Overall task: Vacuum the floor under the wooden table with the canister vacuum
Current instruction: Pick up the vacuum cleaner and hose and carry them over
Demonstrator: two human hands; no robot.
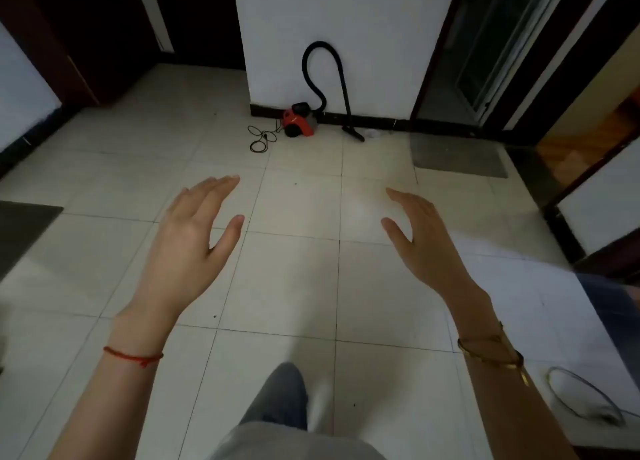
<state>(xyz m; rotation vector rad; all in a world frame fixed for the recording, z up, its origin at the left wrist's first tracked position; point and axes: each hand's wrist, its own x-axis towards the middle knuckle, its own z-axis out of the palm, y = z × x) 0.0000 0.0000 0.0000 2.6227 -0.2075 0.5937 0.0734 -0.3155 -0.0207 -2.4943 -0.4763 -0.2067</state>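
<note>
A small red and black canister vacuum point(298, 123) sits on the tiled floor against the base of a white wall, far ahead. Its black hose point(313, 75) loops up the wall and runs down a black wand to the nozzle point(354, 133) on the floor. A black power cord point(261, 139) lies coiled to its left. My left hand point(194, 231) and my right hand point(420, 238) are stretched out in front of me, fingers straight, holding nothing, well short of the vacuum. No wooden table is in view.
A grey mat point(457, 154) lies right of the vacuum by a glass door point(491, 54). Another dark mat point(20, 227) is at the left edge. A grey cable point(581, 394) lies on the floor at the lower right. Dark doorways open at the back left.
</note>
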